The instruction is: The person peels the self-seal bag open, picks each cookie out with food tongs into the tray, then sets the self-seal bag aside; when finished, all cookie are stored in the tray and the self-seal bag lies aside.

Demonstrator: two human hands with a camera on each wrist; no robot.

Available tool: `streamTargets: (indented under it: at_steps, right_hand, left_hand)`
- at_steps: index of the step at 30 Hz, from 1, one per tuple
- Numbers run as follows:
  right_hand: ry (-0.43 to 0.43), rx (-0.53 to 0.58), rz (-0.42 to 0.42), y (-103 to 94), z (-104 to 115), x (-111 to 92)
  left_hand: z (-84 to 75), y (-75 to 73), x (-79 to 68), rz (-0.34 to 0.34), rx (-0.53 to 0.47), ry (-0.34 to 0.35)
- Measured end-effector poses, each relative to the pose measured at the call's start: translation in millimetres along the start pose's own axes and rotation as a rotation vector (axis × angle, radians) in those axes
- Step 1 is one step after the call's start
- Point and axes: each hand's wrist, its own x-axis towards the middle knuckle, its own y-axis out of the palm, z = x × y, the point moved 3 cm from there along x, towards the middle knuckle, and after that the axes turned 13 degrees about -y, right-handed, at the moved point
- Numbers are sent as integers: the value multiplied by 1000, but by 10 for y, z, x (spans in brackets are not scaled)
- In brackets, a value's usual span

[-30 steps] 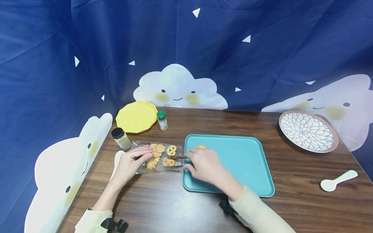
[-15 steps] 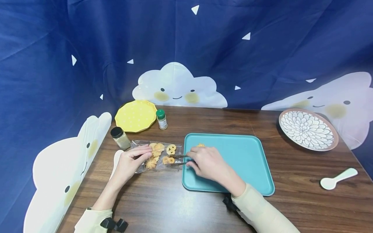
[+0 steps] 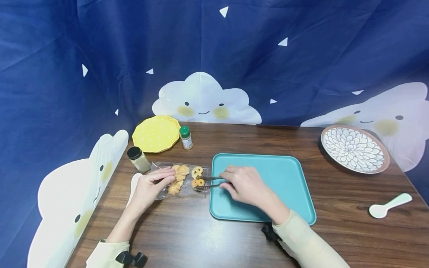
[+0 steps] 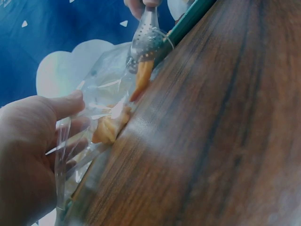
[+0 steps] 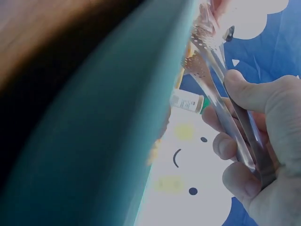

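A clear plastic bag (image 3: 186,191) of cookies lies left of the teal tray (image 3: 268,186). My left hand (image 3: 151,187) holds the bag's left part, its thumb on one side of the film and fingers behind, as the left wrist view shows. My right hand (image 3: 244,185) grips metal tongs (image 5: 244,120) over the tray's left rim. The tongs' perforated tips reach into the bag and pinch a pretzel-shaped cookie (image 4: 143,75). Another pretzel cookie (image 3: 197,171) lies just behind it, and several ruffled cookies (image 3: 175,187) sit by my left fingers.
A cookie (image 5: 154,153) on the tray is mostly hidden behind my right hand in the head view. Around stand a yellow plate (image 3: 156,134), green-capped shaker (image 3: 186,138), black-lidded jar (image 3: 139,160), white utensil (image 3: 134,184), patterned plate (image 3: 354,149) and spoon (image 3: 388,206).
My right hand and the tongs have moved right, and the pretzel cookie has shifted slightly right between the tips. The left hand keeps its place on the bag.
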Motion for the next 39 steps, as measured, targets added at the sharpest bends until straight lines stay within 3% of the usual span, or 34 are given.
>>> streamTargets:
  at_steps: [8, 13, 18, 25, 32, 39]
  right_hand:
    - [71, 0, -24, -272, -192, -213]
    - [122, -24, -58, -547, -535, -570]
    - [226, -63, 23, -739, -860, -910]
    - [307, 11, 127, -698, -1015, -1048]
    - [321, 55, 151, -592, -1041, -1060]
    - [338, 99, 171, -594, -1070, -1082]
  left_hand:
    - [8, 7, -2, 6, -7, 12]
    - [-27, 7, -5, 5, -4, 13]
    - [-38, -1, -9, 2, 7, 9]
    - [-31, -9, -14, 5, 10, -11]
    - [-19, 11, -10, 2, 2, 16]
    - [-5, 2, -10, 2, 19, -6]
